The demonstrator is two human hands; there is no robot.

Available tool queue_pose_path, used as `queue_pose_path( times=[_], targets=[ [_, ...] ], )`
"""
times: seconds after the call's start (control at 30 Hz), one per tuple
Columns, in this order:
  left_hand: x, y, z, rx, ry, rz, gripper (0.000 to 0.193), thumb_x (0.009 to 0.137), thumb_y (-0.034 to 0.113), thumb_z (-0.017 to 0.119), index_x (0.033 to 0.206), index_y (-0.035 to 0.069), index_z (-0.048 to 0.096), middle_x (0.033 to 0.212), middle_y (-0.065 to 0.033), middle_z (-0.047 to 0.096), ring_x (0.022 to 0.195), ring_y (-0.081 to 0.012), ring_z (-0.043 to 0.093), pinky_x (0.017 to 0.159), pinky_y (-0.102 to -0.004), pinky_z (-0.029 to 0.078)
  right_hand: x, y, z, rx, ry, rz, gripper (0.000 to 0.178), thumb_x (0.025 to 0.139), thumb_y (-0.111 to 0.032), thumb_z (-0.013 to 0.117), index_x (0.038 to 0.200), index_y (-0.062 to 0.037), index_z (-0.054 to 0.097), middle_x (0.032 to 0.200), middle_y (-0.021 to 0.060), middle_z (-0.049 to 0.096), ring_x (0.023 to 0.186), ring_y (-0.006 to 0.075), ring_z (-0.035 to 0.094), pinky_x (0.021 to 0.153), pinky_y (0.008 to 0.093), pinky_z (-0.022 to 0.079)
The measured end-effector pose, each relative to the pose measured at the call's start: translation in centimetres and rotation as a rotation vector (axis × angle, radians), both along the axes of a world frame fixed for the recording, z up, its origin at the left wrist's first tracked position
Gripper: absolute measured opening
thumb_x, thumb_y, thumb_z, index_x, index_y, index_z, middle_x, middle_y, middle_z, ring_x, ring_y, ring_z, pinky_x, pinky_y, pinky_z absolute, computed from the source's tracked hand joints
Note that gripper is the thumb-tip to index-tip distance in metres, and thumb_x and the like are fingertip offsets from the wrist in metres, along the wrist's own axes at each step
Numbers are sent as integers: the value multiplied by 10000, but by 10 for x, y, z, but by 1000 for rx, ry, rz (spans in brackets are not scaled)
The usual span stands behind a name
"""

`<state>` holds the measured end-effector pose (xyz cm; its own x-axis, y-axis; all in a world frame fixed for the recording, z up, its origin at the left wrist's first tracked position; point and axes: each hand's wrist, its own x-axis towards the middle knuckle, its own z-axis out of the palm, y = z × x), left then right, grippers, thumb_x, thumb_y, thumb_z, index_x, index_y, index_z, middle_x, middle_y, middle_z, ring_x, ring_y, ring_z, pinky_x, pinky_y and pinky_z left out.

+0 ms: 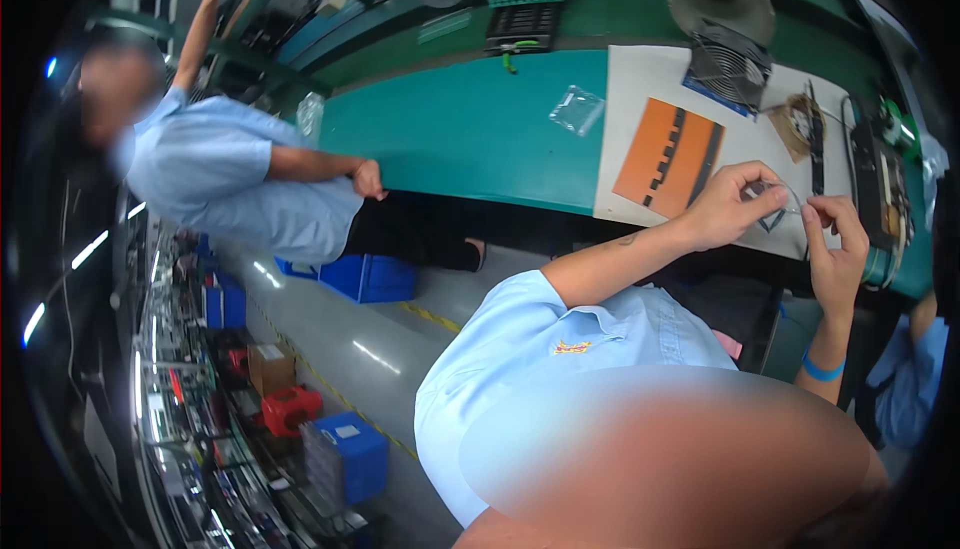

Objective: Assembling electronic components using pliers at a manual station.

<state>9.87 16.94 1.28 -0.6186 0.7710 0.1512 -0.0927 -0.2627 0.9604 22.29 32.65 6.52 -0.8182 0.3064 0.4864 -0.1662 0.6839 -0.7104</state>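
My left hand [735, 204] and my right hand [835, 239] are raised close together over the near edge of a white mat [640, 79] on the green workbench [470, 129]. Both pinch a small, thin, clear piece [782, 192] stretched between their fingertips; what it is, I cannot tell. A blue band [822, 369] circles my right wrist. My light blue sleeve [540, 339] fills the lower middle of the view.
An orange sheet with black strips [668, 154], a black fan [730, 64] and a small clear bag [577, 109] lie on the bench. A co-worker in a light blue shirt [220, 179] sits at left. Blue bins [365, 277] and red parts [290, 409] stand on the floor.
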Motion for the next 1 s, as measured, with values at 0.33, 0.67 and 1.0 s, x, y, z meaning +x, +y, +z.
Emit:
queue_pose_path(
  times=[0.33,0.67,1.0],
  targets=[
    [-3,-28,15,-7,58,92,185,995,196,679,1062,23,677,892,-14,649,763,-56,532,700,-196,441,-21,-27,2,-47,-2,198,93,882,23,695,973,24,714,839,72,588,756,166,496,688,265,420],
    [5,-34,16,17,57,100,163,1000,181,671,1062,29,674,896,-26,660,779,-66,562,715,-204,461,-12,-32,3,55,25,214,119,868,17,700,985,26,720,838,70,566,759,177,495,684,272,423],
    [20,-43,1,59,-255,2,391,900,-13,735,1259,16,581,1040,-109,689,966,-158,670,845,-264,563,-9,-23,-11,106,31,260,25,903,-5,666,928,-5,665,840,56,555,729,180,485,645,294,394]
  ],
)
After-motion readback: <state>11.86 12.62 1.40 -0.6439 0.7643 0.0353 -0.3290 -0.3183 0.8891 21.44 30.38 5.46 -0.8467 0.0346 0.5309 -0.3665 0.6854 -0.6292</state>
